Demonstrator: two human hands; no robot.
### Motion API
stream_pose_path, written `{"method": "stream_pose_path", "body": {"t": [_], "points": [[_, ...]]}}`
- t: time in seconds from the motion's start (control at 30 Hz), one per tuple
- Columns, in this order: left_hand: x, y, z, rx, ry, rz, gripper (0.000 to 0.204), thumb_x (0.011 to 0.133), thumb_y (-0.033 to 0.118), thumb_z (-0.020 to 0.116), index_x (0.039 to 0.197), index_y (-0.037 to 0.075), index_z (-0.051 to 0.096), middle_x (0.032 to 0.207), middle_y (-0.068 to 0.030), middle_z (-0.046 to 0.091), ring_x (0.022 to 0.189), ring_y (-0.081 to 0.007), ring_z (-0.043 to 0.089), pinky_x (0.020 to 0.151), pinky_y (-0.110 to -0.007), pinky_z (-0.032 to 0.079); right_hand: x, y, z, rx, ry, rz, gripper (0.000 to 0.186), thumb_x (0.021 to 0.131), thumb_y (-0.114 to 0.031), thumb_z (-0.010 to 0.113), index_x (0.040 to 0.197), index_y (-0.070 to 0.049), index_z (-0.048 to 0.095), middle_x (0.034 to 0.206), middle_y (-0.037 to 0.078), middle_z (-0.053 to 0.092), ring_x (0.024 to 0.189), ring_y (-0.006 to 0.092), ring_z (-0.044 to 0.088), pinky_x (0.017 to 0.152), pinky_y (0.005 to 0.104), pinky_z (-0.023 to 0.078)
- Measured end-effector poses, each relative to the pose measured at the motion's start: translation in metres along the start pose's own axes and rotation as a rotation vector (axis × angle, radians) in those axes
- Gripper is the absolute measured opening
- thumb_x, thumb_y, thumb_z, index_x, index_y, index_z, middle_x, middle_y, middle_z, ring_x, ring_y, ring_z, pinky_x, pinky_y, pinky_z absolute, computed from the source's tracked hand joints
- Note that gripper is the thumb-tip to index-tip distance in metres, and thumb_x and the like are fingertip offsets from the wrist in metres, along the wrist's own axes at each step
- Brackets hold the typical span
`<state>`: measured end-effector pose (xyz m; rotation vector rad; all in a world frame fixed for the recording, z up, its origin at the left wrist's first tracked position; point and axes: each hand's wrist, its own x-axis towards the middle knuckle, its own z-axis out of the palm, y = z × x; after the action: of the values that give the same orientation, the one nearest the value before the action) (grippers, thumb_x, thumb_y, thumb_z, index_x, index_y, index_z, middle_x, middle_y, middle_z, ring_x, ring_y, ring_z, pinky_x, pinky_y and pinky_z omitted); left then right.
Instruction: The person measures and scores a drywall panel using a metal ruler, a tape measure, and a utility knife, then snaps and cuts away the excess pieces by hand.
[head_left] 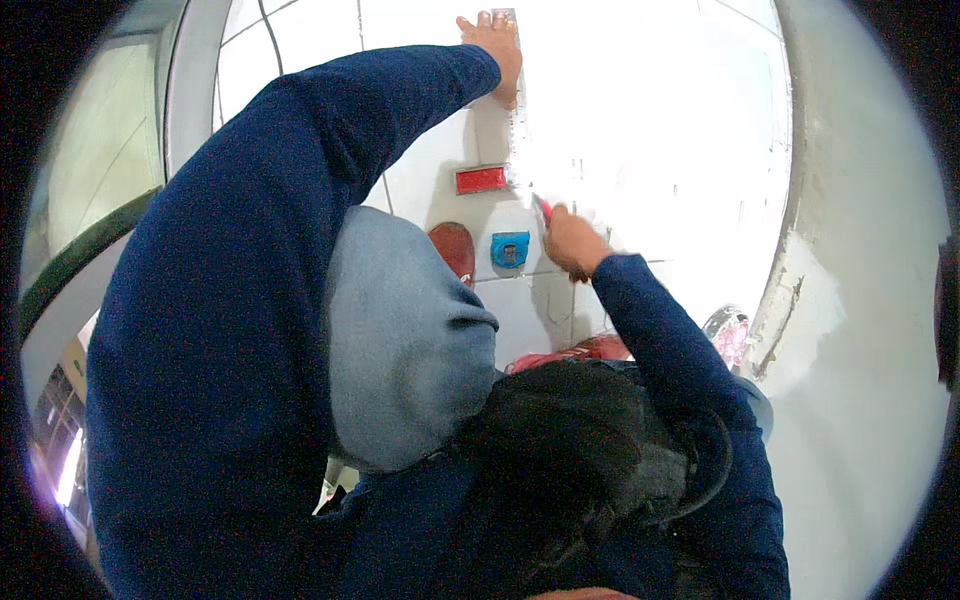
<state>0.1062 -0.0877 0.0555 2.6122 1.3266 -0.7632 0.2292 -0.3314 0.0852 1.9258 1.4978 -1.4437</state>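
My left hand (493, 58) lies with its fingers spread at the far edge of the view, pressing down on a narrow straight strip (515, 135) along a bright white sheet (650, 120). Lower down, my right hand (577, 243) is closed round a slim red tool (544, 208) whose thin tip points at the near end of that strip. Glare washes out the tip, so its exact kind is unclear. A red rectangular block (481, 180) lies left of the tip. Just nearer to me sits a blue tape measure (510, 250).
My bent knee (405, 340) in light blue denim and a brown shoe tip (453, 250) are left of the tape measure. A second shoe (728, 330), spotted with white, stands at the right. A grey wall (865, 300) curves along the right side; white tiles (430, 150) cover the floor.
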Motion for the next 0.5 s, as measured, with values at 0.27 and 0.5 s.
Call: {"method": "stream_pose_path", "body": {"t": [0.27, 0.5], "points": [[-0.019, -0.019, 0.012, -0.030, 0.056, 0.001, 0.130, 0.058, 0.064, 0.082, 0.150, -0.004, 0.022, 0.157, -0.0224, 0.023, 0.147, -0.0355, 0.021, 0.112, -0.064, 0.021, 0.046, -0.033, -0.070, 0.190, 0.385, -0.148, 0.034, 0.092, -0.022, 0.051, 0.109, 0.007, 0.043, 0.087, 0.037, 0.063, 0.081, 0.0520, 0.064, 0.076, 0.0541, 0.052], [-0.011, -0.014, 0.005, -0.072, 0.056, 0.020, 0.132, 0.056, 0.062, 0.084, 0.151, -0.004, 0.019, 0.159, -0.0221, 0.021, 0.148, -0.0345, 0.018, 0.117, -0.059, 0.015, 0.130, -0.071, -0.133, 0.041, 0.393, -0.236, 0.036, 0.091, -0.020, 0.051, 0.111, 0.009, 0.046, 0.090, 0.033, 0.065, 0.085, 0.0422, 0.069, 0.074, 0.0456, 0.056]]}}
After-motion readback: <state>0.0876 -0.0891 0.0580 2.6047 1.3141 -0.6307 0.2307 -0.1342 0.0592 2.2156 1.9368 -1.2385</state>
